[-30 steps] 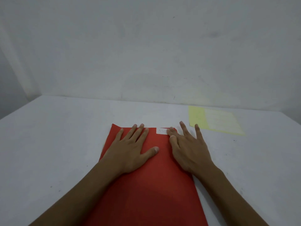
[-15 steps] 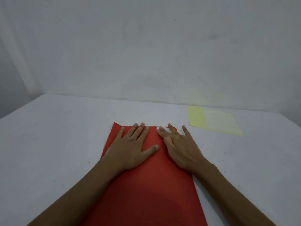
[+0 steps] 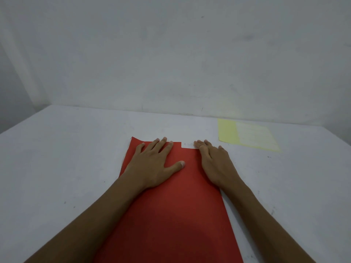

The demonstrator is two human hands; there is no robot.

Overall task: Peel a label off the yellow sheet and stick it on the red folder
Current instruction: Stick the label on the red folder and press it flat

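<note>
The red folder (image 3: pixel 171 205) lies lengthwise on the white table in front of me. A small white label (image 3: pixel 187 145) with faint writing is on the folder's far right corner. My left hand (image 3: pixel 157 164) rests flat on the folder's upper left, fingers spread, holding nothing. My right hand (image 3: pixel 214 164) lies flat along the folder's right edge, its fingertips pressing on the right end of the label. The yellow sheet (image 3: pixel 247 136) lies flat farther back on the right, apart from both hands.
The white table (image 3: pixel 66 158) ends at a plain grey wall (image 3: pixel 171 54) close behind the folder. The table's left edge runs diagonally at the far left.
My right hand slid left across the label half a second ago, then back to the right, uncovering most of it. My left hand has stayed flat on the folder.
</note>
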